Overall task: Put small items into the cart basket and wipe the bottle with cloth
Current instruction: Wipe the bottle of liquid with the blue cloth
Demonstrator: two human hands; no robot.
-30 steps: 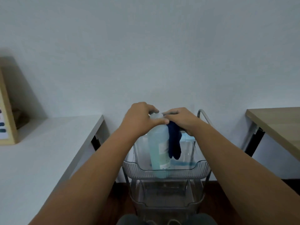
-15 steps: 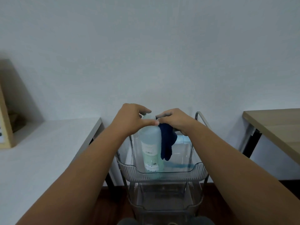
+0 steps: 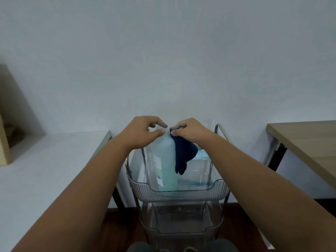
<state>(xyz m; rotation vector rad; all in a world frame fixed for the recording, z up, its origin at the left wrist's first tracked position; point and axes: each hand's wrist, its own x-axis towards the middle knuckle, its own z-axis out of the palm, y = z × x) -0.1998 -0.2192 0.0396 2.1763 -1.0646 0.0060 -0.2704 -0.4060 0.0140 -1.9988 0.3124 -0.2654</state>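
Observation:
A tall translucent bottle (image 3: 166, 160) of pale blue-green liquid stands upright in the clear top basket (image 3: 180, 194) of a small cart. My left hand (image 3: 143, 130) pinches the bottle's white neck from the left. My right hand (image 3: 189, 129) holds a dark blue cloth (image 3: 183, 155) against the neck from the right; the cloth hangs down along the bottle's right side. Light blue items (image 3: 203, 156) lie at the back right of the basket, partly hidden by my right forearm.
A white table (image 3: 45, 170) stands to the left of the cart, a wooden table (image 3: 305, 140) to the right. A wooden frame (image 3: 3, 142) sits at the far left. Lower cart baskets (image 3: 180, 228) show beneath. A plain wall rises behind.
My left hand's grip has loosened from over the bottle's shoulder to a fingertip pinch at the neck. The cloth stays beside the bottle in my right hand. The view has shifted slightly.

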